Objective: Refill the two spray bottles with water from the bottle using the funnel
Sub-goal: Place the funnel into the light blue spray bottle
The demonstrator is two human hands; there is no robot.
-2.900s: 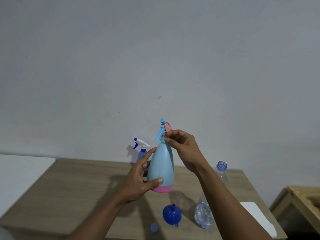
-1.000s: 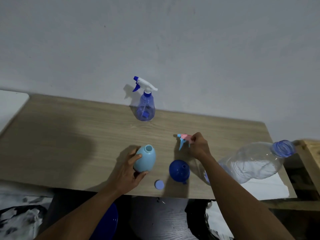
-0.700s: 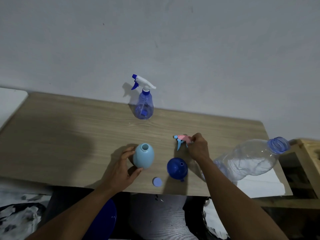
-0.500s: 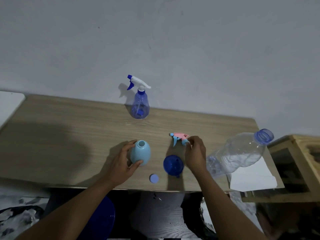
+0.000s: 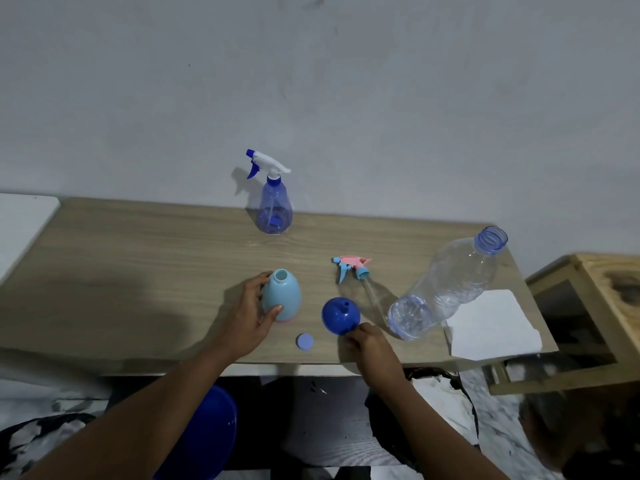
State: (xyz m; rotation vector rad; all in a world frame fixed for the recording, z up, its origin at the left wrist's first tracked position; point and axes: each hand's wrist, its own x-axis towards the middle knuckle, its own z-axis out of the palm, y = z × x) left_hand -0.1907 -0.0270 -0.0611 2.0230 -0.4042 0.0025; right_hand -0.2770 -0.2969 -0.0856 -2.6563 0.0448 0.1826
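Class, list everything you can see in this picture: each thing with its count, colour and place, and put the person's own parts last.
Table: 1, wood, against wall.
Spray bottle: 1, clear blue, table's far edge.
Open bottle: 1, light blue, centre.
Spray head: 1, pink and blue, lying centre-right.
Funnel: 1, dark blue, near edge.
Cap: 1, blue, near edge.
Water bottle: 1, clear, right.
Paper: 1, white, right corner.
Hands: left holds open bottle; right touches funnel.

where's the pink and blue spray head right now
In the head view the spray head lies loose on the table, right of centre, between the light blue bottle and the clear water bottle, just behind the funnel.
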